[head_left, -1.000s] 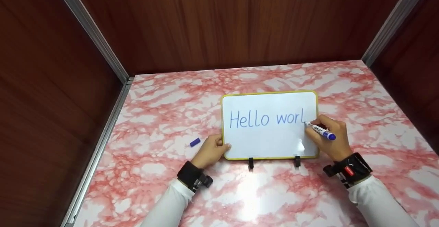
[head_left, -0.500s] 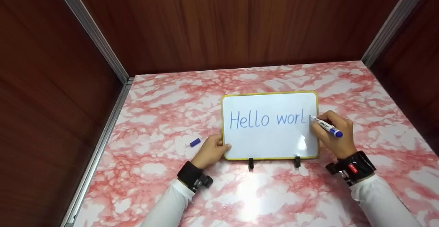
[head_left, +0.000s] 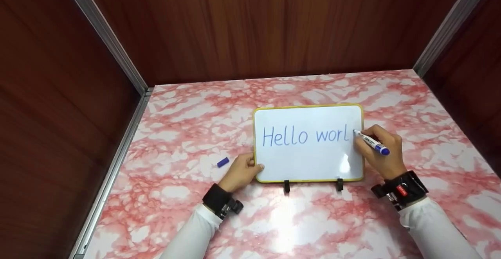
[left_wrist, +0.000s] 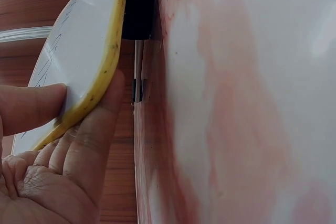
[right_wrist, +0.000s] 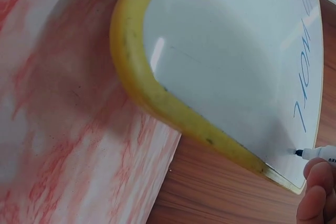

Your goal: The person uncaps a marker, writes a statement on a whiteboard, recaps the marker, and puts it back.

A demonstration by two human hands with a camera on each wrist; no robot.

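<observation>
A small whiteboard (head_left: 305,161) with a yellow frame leans upright on black feet (head_left: 287,186) and bears "Hello worl" in blue. My left hand (head_left: 239,173) grips its lower left edge, thumb (left_wrist: 37,106) on the white face and fingers behind the frame. My right hand (head_left: 385,153) pinches a white and blue marker (head_left: 372,143) beside the board's right edge. In the right wrist view the dark marker tip (right_wrist: 299,153) is right at the board's surface, just past the "l". The marker's blue end points back toward me.
A blue marker cap (head_left: 223,162) lies on the red and white marbled table (head_left: 188,133), left of my left hand. Dark wood panels (head_left: 250,28) with metal edge strips (head_left: 113,44) stand around the table's back and sides.
The right hand has moved the marker a little rightward and up, from the foot of the "l" to a spot right of it. The left hand and board hold still.
</observation>
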